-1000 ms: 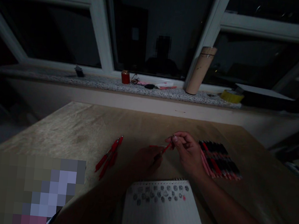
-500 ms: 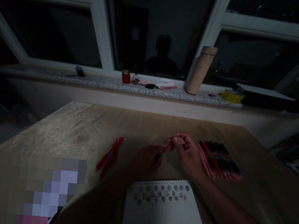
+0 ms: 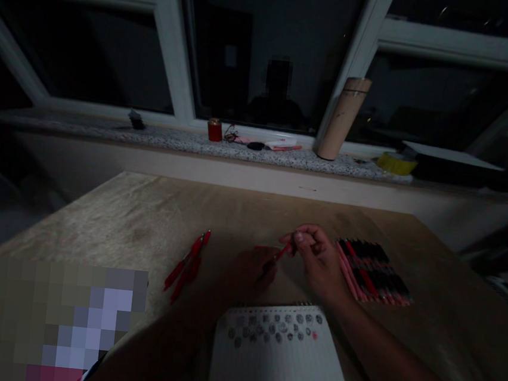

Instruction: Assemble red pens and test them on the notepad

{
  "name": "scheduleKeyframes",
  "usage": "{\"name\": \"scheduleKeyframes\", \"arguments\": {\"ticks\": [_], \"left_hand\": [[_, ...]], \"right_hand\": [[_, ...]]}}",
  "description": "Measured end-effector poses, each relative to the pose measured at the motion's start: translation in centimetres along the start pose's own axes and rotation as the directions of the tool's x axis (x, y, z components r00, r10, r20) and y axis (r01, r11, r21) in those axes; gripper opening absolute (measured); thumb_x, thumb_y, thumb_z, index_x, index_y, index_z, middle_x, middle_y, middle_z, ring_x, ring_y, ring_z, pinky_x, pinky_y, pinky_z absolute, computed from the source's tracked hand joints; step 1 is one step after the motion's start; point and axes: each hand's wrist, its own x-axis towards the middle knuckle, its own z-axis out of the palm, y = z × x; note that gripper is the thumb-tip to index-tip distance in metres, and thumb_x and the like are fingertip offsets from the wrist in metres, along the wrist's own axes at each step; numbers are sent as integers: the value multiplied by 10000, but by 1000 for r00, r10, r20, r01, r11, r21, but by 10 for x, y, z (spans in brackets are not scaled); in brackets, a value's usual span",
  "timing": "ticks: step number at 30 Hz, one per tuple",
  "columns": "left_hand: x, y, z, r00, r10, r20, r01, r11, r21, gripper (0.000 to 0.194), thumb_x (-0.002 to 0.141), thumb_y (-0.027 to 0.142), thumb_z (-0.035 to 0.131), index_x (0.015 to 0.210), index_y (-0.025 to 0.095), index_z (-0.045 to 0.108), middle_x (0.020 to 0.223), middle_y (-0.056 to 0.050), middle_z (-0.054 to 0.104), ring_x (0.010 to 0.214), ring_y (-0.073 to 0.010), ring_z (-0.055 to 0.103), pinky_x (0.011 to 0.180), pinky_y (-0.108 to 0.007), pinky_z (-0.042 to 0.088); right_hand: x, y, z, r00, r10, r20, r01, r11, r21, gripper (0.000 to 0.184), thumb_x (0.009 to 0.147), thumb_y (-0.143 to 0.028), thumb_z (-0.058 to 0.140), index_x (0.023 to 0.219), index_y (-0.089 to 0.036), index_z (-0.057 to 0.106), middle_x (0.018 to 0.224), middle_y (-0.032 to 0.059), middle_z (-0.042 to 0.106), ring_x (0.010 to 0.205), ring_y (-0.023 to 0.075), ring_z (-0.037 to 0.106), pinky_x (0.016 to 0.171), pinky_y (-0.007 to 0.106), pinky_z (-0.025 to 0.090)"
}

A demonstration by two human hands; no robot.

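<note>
Both hands meet over the wooden table [image 3: 135, 215] and share one red pen [image 3: 279, 254]. My right hand [image 3: 316, 261] pinches the pen's upper end between thumb and fingers. My left hand [image 3: 246, 273], dark in shadow, is closed round the pen's lower end. Just below the hands lies a spiral notepad [image 3: 278, 360] with rows of dark scribbled dots along its top. To the left of my left hand lie a few loose red pens [image 3: 186, 265]. Right of my right hand lies a row of several red and black pens [image 3: 374, 273].
A stone windowsill [image 3: 173, 139] runs along the back under dark windows. On it stand a small red can [image 3: 214, 130], a tall tan flask [image 3: 342, 118], a yellow tape roll [image 3: 395, 163] and small clutter [image 3: 262, 144]. A blurred patch covers the lower left.
Almost nothing differs. Both hands stay on the red pen with only a slight shift of the fingers, and the view has drifted a little.
</note>
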Motion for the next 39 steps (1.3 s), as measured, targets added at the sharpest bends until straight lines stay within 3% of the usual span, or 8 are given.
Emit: {"name": "scheduleKeyframes", "arguments": {"ticks": [39], "left_hand": [[0, 0, -1, 1000, -8, -2, 8, 1000, -8, 296, 862, 264, 399, 1104, 150, 525, 828, -42, 620, 683, -130, 539, 644, -246, 404]], "right_hand": [[-2, 0, 2, 1000, -1, 4, 1, 1000, 19, 180, 891, -384, 497, 908, -210, 452, 802, 42, 690, 624, 131, 583, 611, 276, 439]]}}
